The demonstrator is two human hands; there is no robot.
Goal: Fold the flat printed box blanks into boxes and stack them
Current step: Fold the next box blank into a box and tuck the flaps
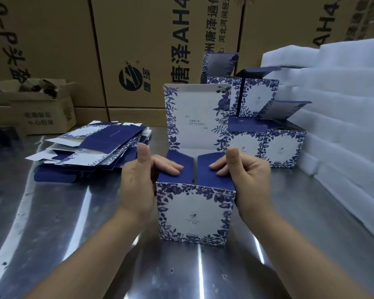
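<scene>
Working at a shiny metal table, with a blue-and-white printed box standing upright at the middle of it, close to the near edge. Holding that box from both sides, cupping its left wall with the left hand and its right wall with the right hand. Laying the left fingers, fairly straight and close together, onto the dark blue left flap, thumb pointing up and clear of the card. Pressing the right fingers flat on the right flap in the same way, thumb likewise raised. Holding both flaps nearly level across the open top, with a narrow gap between them. Facing the lid, upright behind the flaps, white printed inside turned toward the camera. Working between two lots of card: a loose pile of flat blanks lying on the table to the left, well apart from the box, and a stack of finished boxes to the right rear, two on the table and more set on top, lids partly raised. Sitting beside thick white foam sheets piled along the right edge, just beside the finished boxes. Looking toward a wall of large brown cartons at the back, with a small open carton at the far left.
</scene>
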